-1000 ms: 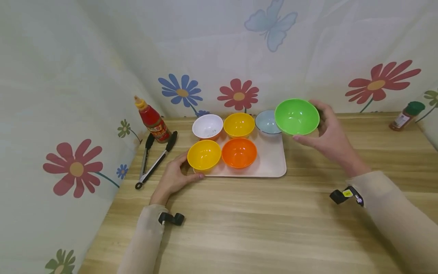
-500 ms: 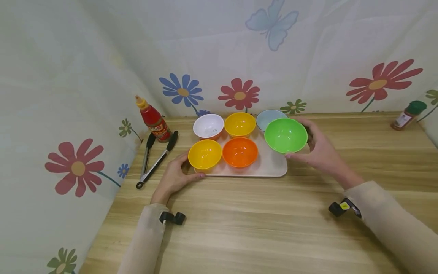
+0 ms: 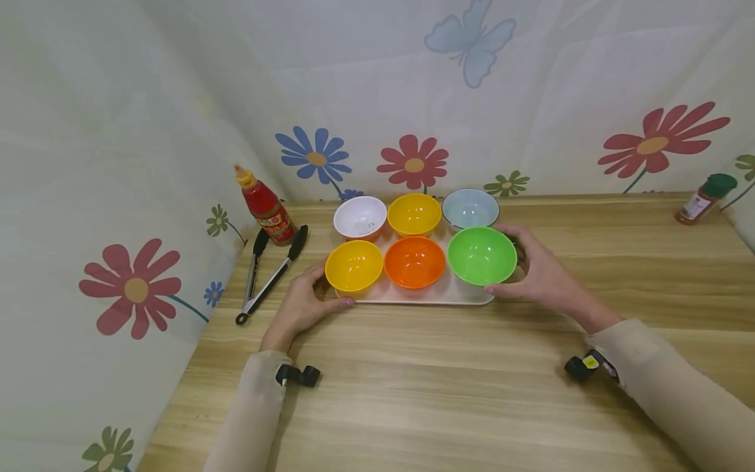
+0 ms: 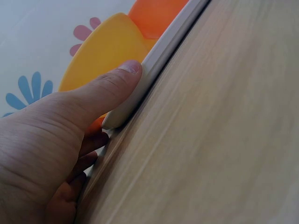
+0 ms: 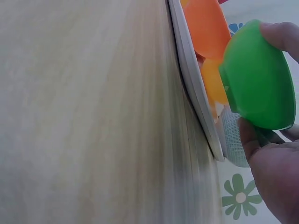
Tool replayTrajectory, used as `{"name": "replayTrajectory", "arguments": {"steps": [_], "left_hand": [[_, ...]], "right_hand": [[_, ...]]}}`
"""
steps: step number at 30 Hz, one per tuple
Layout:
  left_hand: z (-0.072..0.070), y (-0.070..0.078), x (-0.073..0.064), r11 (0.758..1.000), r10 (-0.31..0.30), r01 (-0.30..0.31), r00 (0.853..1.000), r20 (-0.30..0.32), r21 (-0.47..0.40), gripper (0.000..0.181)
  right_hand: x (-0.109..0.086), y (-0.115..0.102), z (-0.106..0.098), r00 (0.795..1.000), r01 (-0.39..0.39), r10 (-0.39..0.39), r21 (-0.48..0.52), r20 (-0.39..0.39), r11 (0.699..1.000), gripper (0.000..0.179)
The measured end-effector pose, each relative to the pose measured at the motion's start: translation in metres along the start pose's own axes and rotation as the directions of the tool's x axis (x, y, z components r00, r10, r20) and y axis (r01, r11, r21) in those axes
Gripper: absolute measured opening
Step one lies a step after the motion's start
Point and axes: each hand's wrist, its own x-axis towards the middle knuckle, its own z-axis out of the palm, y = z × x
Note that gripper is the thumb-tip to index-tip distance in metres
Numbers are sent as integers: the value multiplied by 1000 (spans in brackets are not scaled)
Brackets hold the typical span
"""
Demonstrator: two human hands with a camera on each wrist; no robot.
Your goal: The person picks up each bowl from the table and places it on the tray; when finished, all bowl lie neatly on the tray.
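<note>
My right hand point(image 3: 545, 275) grips a green bowl point(image 3: 482, 257) by its right side, thumb at the front and fingers behind. In the right wrist view the bowl's base hangs a little above the right end of the white tray point(image 3: 436, 295). My left hand point(image 3: 295, 308) holds the tray's front left corner; in the left wrist view its thumb point(image 4: 110, 88) lies on the tray's edge. Beside that hand sits a yellow bowl point(image 3: 354, 267), then an orange bowl point(image 3: 415, 263). Behind them stand a white bowl point(image 3: 360, 218), another yellow bowl point(image 3: 414, 215) and a pale blue bowl point(image 3: 470, 210).
Left of the tray, black-and-silver tongs point(image 3: 268, 278) lie spread on the wooden table point(image 3: 425, 393), with a red sauce bottle point(image 3: 268, 210) behind them. A small green-capped spice jar point(image 3: 704, 198) stands far right. A flowered curtain point(image 3: 366, 85) closes off the back and left.
My right hand has brought the green bowl left, down and nearer, from beside the pale blue bowl to in front of it, right of the orange bowl. The left hand stays at the tray's corner.
</note>
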Motion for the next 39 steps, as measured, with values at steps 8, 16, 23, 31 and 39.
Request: {"name": "replayTrajectory", "arguments": {"steps": [8,16,23,31,39], "left_hand": [[0,2,0,1000,-12,12,1000,4,6,100],[0,4,0,1000,-21,21,1000,6,1,101],[0,3,-1,1000,-21,21,1000,3,-6,100],[-1,4,-1,1000,-22,22,1000,-1,12,100],[-1,4,-1,999,-22,22,1000,1,30,100]], "right_hand": [[-1,3,3,999,-40,41,-32,26,999,108],[-3,8,2,996,-80,82,-32,46,996,114],[-5,10,4,995,-87,90,-71,42,994,119],[-4,11,6,993,-98,103,-93,57,991,120],[-5,10,5,991,-113,121,-111,63,987,121]]}}
